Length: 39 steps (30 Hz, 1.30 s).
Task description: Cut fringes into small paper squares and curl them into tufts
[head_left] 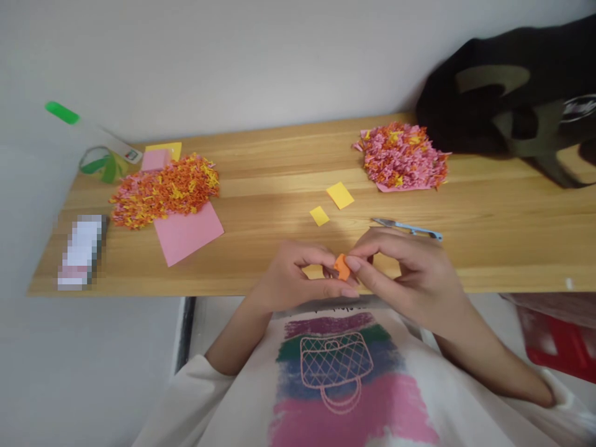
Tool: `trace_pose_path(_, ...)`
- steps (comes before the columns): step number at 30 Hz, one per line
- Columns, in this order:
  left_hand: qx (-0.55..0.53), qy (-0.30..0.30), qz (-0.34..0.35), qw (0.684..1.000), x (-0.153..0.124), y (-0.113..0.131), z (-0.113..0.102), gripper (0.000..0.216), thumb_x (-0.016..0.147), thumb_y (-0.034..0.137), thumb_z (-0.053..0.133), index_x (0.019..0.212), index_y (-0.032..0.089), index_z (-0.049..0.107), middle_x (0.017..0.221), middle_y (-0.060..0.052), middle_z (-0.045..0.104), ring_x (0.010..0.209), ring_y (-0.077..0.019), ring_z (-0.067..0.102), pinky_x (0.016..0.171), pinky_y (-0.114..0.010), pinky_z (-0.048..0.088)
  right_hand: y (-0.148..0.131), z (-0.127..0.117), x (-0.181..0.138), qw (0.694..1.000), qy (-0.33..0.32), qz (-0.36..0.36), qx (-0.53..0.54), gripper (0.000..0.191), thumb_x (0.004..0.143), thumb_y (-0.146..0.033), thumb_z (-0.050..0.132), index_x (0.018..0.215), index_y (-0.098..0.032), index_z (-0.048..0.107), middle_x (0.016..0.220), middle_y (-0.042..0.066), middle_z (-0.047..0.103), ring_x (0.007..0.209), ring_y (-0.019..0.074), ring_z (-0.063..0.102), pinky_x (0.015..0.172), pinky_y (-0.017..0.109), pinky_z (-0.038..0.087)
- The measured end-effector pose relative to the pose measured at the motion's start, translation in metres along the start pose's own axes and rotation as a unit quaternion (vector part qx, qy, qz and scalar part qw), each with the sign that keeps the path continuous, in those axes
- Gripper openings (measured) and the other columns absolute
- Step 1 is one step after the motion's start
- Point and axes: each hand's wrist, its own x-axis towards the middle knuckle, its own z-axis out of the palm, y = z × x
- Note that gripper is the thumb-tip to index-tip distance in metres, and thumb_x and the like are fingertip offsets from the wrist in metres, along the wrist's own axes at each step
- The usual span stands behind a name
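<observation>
Between my two hands, just over the table's front edge, is a small bent piece of orange paper (342, 267). My left hand (298, 276) pinches it from the left with thumb and fingers. From the other side, the thumb and index finger of my right hand (405, 273) press on its upper right corner. Two small yellow paper pieces lie flat behind my hands, a larger square (340, 195) and a smaller one (320, 216). Beyond my right hand rests a tool with a blue handle and pointed metal tip (407, 228), partly hidden by that hand.
Heaped orange, yellow and pink paper bits (167, 191) lie at left, partly on a pink sheet (189, 236). Another heap (403, 155) lies at right, near a black bag (465, 93). A phone (81, 251), a tape roll (103, 164) and a green-capped bottle (63, 112) stand at left.
</observation>
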Motion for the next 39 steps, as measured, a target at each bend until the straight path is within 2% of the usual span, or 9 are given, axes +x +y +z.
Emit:
trace_pose_path(6,0.017,0.004,-0.032,0.999,0.004,0.002,0.002,0.018,0.069,0.029,0.081,0.067,0.013,0.073,0.062,-0.003,0.070,0.057,-0.0113,0.060,0.055,-0.021,0.045,0.003,-0.004,0.000,1.000,0.000,0.022,0.010,0.009,0.080,-0.012,0.068,0.076,-0.019,0.064,0.064,-0.003,0.064,0.058,0.0092,0.059,0.056,0.022,0.046)
trace_pose_path(14,0.035,-0.004,-0.032,0.999,0.010,0.004,0.008,0.010,0.070,0.025,0.079,0.070,0.015,0.077,0.064,-0.002,0.072,0.057,-0.0088,0.057,0.056,-0.019,0.044,0.008,-0.009,-0.002,0.999,-0.004,0.041,0.009,0.009,0.079,-0.014,0.070,0.073,-0.019,0.064,0.061,-0.003,0.062,0.056,0.0096,0.058,0.053,0.022,0.045)
trace_pose_path(24,0.042,0.003,-0.057,0.997,0.013,0.004,0.013,0.013,0.068,0.025,0.081,0.069,0.013,0.076,0.062,-0.001,0.070,0.057,-0.0080,0.054,0.055,-0.018,0.042,0.010,-0.011,-0.006,0.999,0.004,0.021,-0.027,0.011,0.078,-0.011,0.069,0.073,-0.019,0.063,0.062,-0.003,0.061,0.056,0.0097,0.057,0.053,0.022,0.044)
trace_pose_path(34,0.054,0.003,-0.083,0.995,0.013,-0.001,0.016,0.025,0.071,0.037,0.078,0.066,0.014,0.073,0.057,0.001,0.063,0.054,-0.0072,0.048,0.051,-0.019,0.038,0.010,-0.012,-0.007,0.999,0.006,0.010,-0.053,0.012,0.080,-0.013,0.069,0.072,-0.020,0.063,0.061,-0.003,0.062,0.056,0.0103,0.058,0.052,0.023,0.044)
trace_pose_path(39,0.040,-0.008,-0.109,0.993,0.013,0.002,0.015,0.019,0.067,0.033,0.080,0.070,0.015,0.076,0.062,-0.001,0.069,0.058,-0.0097,0.054,0.055,-0.020,0.042,0.013,-0.013,-0.008,0.999,0.003,0.035,-0.017,0.011,0.079,-0.013,0.069,0.072,-0.020,0.064,0.061,-0.004,0.062,0.055,0.0093,0.057,0.052,0.022,0.044)
